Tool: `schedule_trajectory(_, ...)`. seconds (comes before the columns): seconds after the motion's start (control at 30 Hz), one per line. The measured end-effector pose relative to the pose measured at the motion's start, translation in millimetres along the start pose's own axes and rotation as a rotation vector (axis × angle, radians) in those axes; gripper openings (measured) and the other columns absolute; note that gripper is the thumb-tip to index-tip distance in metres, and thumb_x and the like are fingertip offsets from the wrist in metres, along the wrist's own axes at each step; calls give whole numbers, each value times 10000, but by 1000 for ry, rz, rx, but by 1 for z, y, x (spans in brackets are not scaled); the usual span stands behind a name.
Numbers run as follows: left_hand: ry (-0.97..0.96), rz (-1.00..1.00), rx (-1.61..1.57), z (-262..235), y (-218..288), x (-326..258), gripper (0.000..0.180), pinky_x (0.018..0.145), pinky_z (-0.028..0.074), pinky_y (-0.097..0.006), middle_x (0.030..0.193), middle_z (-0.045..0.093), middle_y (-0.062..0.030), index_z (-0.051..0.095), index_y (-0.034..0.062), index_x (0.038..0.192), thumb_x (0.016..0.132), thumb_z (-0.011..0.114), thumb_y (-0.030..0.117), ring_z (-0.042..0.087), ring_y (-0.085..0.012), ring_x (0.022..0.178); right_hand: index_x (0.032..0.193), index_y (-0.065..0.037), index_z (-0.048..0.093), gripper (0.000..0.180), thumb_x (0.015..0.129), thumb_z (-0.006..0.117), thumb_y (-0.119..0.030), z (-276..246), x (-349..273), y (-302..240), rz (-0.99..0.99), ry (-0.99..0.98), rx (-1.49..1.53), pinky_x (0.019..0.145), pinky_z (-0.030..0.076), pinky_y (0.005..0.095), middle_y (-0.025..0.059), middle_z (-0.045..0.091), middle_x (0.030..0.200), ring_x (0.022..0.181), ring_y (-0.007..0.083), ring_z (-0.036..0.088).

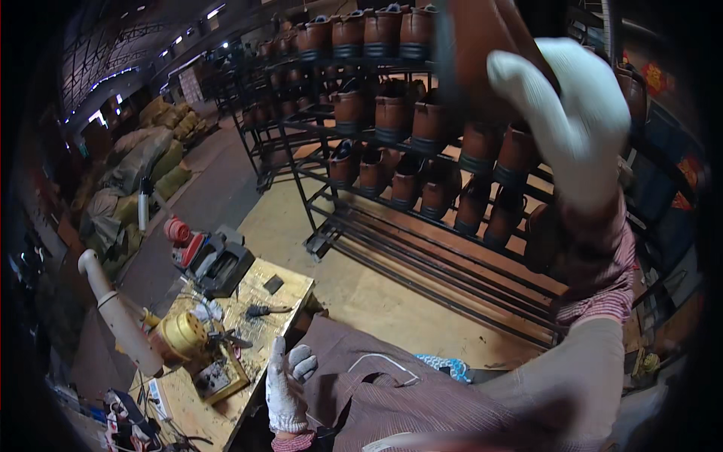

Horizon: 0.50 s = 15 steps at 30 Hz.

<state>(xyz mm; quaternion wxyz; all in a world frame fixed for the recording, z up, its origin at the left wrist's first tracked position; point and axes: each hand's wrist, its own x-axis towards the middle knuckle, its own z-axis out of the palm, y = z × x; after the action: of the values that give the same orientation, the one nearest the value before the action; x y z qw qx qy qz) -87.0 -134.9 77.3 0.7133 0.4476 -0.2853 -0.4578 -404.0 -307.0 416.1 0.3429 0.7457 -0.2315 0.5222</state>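
Observation:
My right hand (pixel 584 113), in a white knit glove, is raised high at the upper right. Its thumb and fingers close on a brown boot (pixel 482 56), which is blurred and cut off by the top edge. Behind it, black metal shelves (pixel 301 162) carry rows of brown boots (pixel 403 181) with dark soles. Low by the workbench (pixel 256 331) is my left hand (pixel 288 384), in a soiled white glove. Its thumb points up, its fingers are loosely bent and apart, and nothing shows in it.
On the bench stand a gold-coloured round machine (pixel 184 335), a small dark-tipped tool (pixel 267 309) and a dark block (pixel 273 284). A black and red device (pixel 218 260) sits at its far end. Stuffed sacks (pixel 139 166) line the left. A dark apron (pixel 407 399) covers my front.

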Motion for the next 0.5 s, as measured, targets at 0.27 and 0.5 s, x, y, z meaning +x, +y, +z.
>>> schedule_trajectory(0.27,32,-96,125,9,1,28,831,874,512,-352,1251,619,-149,304,112,1614,1003,487,645,622,-212,998,1229,-86,688,619,856,641,-577,18,60,257,473,-970,-728,882,557,466,201,695,1177,1031,380,689)
schedule_trajectory(0.5,300,-128,151,-23,-5,26,875,900,515,-413,1362,576,-202,253,108,1629,1011,371,716,619,-253,991,1437,-101,533,673,883,678,-454,134,55,270,175,-155,-603,1000,489,473,188,616,1339,1187,361,618)
